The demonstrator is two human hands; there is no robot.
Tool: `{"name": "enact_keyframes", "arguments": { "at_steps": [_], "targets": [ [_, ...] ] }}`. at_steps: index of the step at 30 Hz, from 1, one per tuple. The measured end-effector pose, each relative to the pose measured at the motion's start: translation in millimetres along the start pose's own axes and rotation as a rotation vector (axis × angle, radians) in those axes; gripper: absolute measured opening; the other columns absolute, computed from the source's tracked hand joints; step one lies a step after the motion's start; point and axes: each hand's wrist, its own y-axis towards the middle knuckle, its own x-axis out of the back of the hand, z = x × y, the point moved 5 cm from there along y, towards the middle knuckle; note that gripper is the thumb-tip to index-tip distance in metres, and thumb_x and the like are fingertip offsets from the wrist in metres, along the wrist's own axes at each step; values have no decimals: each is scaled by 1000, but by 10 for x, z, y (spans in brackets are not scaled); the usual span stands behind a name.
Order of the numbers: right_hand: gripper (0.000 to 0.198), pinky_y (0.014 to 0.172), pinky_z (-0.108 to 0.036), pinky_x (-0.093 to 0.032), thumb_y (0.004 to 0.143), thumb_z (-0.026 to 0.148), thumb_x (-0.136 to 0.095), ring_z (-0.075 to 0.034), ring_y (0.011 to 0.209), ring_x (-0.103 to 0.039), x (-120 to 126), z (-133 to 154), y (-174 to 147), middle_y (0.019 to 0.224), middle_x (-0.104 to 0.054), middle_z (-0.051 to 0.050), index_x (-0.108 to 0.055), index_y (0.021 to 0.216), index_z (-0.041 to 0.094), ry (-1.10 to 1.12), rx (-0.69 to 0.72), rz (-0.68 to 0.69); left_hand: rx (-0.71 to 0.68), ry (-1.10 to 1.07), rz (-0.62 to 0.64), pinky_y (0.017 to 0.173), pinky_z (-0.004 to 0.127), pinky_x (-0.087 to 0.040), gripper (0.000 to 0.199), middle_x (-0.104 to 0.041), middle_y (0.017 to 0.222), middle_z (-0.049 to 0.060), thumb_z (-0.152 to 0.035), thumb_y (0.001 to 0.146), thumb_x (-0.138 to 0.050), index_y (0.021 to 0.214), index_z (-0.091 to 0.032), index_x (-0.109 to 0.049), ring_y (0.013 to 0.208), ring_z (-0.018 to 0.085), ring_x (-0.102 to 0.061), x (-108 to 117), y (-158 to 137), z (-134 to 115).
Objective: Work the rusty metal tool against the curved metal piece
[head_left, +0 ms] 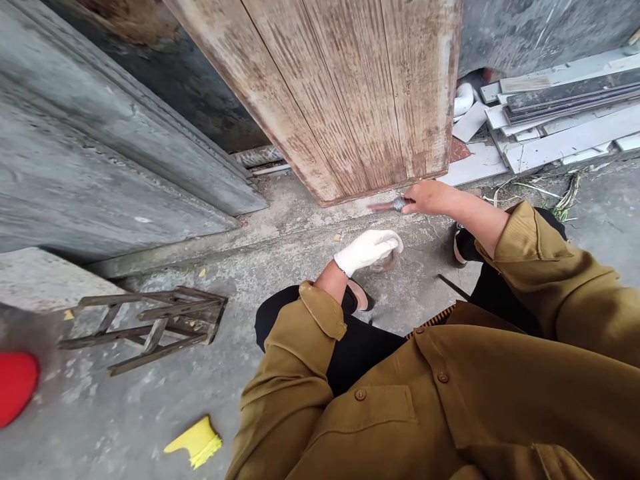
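The bare right hand (427, 197), a little past 2 o'clock from the middle of the view, has its fingers closed around a slim tool (399, 203) with a coiled metal section. The tool's blurred brown end points to 9 o'clock, just below the bottom edge of a worn wooden panel (355, 107), which fills the view from 12 to 1 o'clock.

Near 3 o'clock, the left hand, in a white knitted glove (367, 251), is curled over the concrete floor (280, 267). A blurred, brownish curved edge shows beside its fingers; whether they grip anything I cannot tell.

Around them, a pile of pale boards (565, 130) lies at 2 o'clock, with a white pipe elbow (464, 99) just beside it. A slatted wooden stool (165, 319) is at 8 o'clock, a red rounded object (17, 388) farther out that way, and a yellow scrap (197, 441) at 7 o'clock.
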Motion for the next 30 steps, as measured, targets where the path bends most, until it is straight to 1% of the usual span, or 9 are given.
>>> {"name": "enact_keyframes", "arguments": {
  "at_steps": [6, 9, 11, 13, 17, 20, 23, 26, 30],
  "targets": [
    [25, 63, -29, -36, 83, 40, -71, -15, 60, -53, -472, 272, -154, 62, -60, -2, -73, 83, 15, 0, 209, 587, -15, 73, -44, 68, 24, -45, 34, -68, 79, 3, -43, 90, -54, 88, -14, -71, 70, 14, -58, 11, -3, 49],
    [27, 60, -25, -35, 86, 43, -67, -10, 55, -48, -481, 396, -264, 59, -55, 4, -70, 85, 16, 174, 413, 728, 18, 58, -106, 67, 25, -45, 32, -69, 80, 5, -43, 86, -60, 90, -13, -71, 72, 16, -61, 55, 1, 115],
    [30, 60, -24, -35, 87, 46, -65, -9, 57, -49, -320, 393, -312, 62, -57, 4, -68, 87, 16, 310, 499, 671, 13, -35, -144, 66, 26, -46, 34, -69, 82, 6, -45, 86, -60, 92, -12, -70, 71, 16, -60, 77, 7, 137],
    [35, 59, -23, -36, 88, 51, -64, -8, 57, -49, -67, 296, -319, 65, -58, 3, -65, 87, 15, 491, 494, 485, -29, -182, -165, 65, 26, -46, 37, -69, 85, 8, -48, 89, -57, 92, -12, -69, 69, 14, -59, 87, 14, 132],
    [50, 54, -22, -35, 91, 65, -54, -8, 54, -45, 412, -109, -271, 64, -53, 2, -60, 92, 16, 935, 316, -113, -52, -341, -139, 56, 22, -41, 40, -61, 74, 4, -50, 95, -53, 90, -12, -66, 59, 9, -50, 66, 17, 110],
    [55, 52, -23, -34, 92, 70, -47, -9, 52, -43, 453, -363, -201, 63, -51, 2, -59, 93, 17, 955, 119, -358, -36, -372, -93, 52, 21, -35, 40, -56, 66, 2, -50, 94, -56, 91, -11, -67, 54, 8, -44, 36, -2, 86],
    [50, 56, -26, -37, 91, 66, -54, -11, 56, -47, 363, -470, -102, 62, -53, 0, -62, 86, 16, 696, -45, -350, -61, -401, -68, 54, 22, -38, 40, -63, 78, 6, -49, 93, -59, 92, -11, -68, 56, 8, -46, 44, -49, 43],
    [41, 64, -29, -39, 92, 55, -58, -16, 68, -56, 301, -472, -44, 68, -60, -4, -68, 91, 15, 354, -108, -271, -75, -385, -80, 56, 24, -41, 39, -64, 79, 6, -48, 94, -58, 91, -11, -69, 56, 8, -47, 98, -112, 11],
    [37, 68, -32, -39, 90, 48, -63, -20, 77, -60, 44, -265, -15, 82, -65, -10, -72, 94, 13, 3, -27, 65, -80, -343, -172, 56, 22, -40, 37, -63, 76, 5, -47, 93, -59, 87, -11, -68, 59, 9, -51, 200, -167, -19]
  ]
}}
